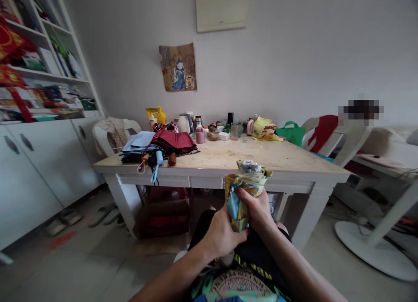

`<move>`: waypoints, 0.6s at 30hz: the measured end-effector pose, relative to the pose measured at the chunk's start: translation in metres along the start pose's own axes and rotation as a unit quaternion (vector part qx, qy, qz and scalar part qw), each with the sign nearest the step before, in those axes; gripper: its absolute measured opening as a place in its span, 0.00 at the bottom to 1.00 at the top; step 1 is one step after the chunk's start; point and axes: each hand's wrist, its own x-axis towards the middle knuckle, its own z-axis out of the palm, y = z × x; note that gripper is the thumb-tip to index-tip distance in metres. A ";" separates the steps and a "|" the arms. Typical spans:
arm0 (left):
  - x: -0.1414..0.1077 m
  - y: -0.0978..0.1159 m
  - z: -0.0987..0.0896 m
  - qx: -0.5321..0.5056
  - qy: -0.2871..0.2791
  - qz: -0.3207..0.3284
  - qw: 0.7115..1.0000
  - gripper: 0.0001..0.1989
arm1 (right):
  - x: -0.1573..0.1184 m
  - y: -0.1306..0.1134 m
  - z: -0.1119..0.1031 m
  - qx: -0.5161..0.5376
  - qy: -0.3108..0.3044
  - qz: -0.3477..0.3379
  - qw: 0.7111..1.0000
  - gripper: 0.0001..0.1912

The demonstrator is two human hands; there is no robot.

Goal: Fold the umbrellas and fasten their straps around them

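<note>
Currently both hands clenched on folded yellow-blue umbrella (245, 186) held above lap, near table (294, 160): left hand (222, 234) low, right hand (257, 208) higher. Canopy bunched, untidy; wrapping seemingly unfinished. Red umbrella (173, 140) lies far left.

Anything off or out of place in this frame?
Nothing damaged or spilled. Both hands, left hand and right hand, grip a folded yellow umbrella over the lap. On the table, the folded umbrellas overhang the front edge, their straps dangling; the far side is cluttered.
</note>
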 end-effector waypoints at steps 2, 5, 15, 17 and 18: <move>0.004 0.004 -0.017 -0.105 -0.076 0.021 0.991 0.33 | 0.001 -0.002 -0.002 0.016 -0.019 0.015 1.000 0.30; 0.012 0.014 -0.032 -0.233 -0.098 0.054 0.966 0.42 | -0.002 -0.005 0.000 0.004 -0.032 0.013 0.999 0.28; 0.036 0.013 -0.017 -0.370 -0.301 -0.022 0.879 0.38 | -0.008 -0.017 0.002 0.011 -0.140 0.009 0.990 0.22; 0.039 0.013 -0.019 -0.384 -0.311 -0.015 0.869 0.38 | -0.007 -0.018 -0.001 0.018 -0.178 0.015 0.984 0.22; 0.040 0.013 -0.019 -0.381 -0.300 -0.011 0.875 0.37 | -0.006 -0.018 -0.002 0.016 -0.191 0.013 0.981 0.23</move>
